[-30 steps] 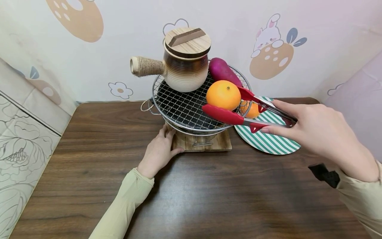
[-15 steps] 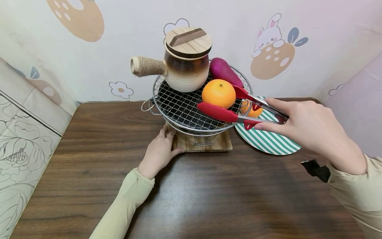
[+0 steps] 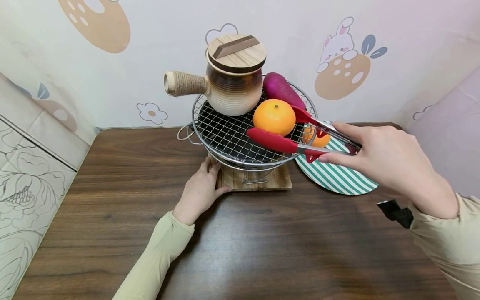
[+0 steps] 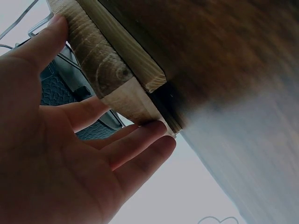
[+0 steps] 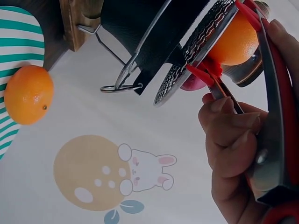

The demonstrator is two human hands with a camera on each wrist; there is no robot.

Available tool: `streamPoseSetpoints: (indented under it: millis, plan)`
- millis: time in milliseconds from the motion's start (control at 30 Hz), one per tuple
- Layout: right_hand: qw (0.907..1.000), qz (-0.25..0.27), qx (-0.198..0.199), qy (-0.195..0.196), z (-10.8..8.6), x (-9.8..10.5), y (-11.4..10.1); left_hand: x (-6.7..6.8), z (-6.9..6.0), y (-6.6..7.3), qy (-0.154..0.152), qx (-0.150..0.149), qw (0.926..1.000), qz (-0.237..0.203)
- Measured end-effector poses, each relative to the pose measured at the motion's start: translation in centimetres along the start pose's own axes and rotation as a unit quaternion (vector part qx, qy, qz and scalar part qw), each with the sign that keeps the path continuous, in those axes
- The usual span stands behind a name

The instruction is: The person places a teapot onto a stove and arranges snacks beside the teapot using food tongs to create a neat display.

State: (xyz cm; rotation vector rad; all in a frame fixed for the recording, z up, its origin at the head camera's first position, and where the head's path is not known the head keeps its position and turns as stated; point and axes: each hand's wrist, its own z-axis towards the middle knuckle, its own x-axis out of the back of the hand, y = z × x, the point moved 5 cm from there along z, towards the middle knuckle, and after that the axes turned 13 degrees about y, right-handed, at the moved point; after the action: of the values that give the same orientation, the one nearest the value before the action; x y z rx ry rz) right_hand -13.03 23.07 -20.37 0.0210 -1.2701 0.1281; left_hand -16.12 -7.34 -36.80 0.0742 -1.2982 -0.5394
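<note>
My right hand [image 3: 393, 162] grips red-tipped metal tongs [image 3: 271, 140]. Between the tong heads is an orange [image 3: 274, 116], low over the wire mesh [image 3: 228, 135] of a round tabletop grill; whether it touches the mesh is hard to tell. My left hand [image 3: 198, 191] holds the near left corner of the wooden board [image 3: 275, 179] under the grill, its thumb at the front edge and fingers along the side. In the left wrist view, fingertips touch the board's side [image 4: 105, 70]. Behind the orange, a purple sweet potato [image 3: 283, 89] lies on the mesh.
A lidded clay pot [image 3: 234, 91] stands at the back left of the mesh, its rope-wrapped handle [image 3: 187, 83] jutting left. A green-and-white striped plate [image 3: 348, 179] lies right of the grill with another orange [image 5: 29, 94] on it. The patterned wall [image 3: 150, 62] is close behind.
The tongs and the orange have shifted slightly left over the mesh, then nearly stopped. My left hand stays at the board.
</note>
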Motion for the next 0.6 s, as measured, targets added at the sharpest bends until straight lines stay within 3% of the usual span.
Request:
streamPoseSetpoints:
  millis: [600]
  plan:
    - [0.9992, 0.009, -0.014, 0.036, -0.6, 0.8, 0.69, 0.12, -0.02, 0.11, -0.006, 0.005, 1.0, 0.0]
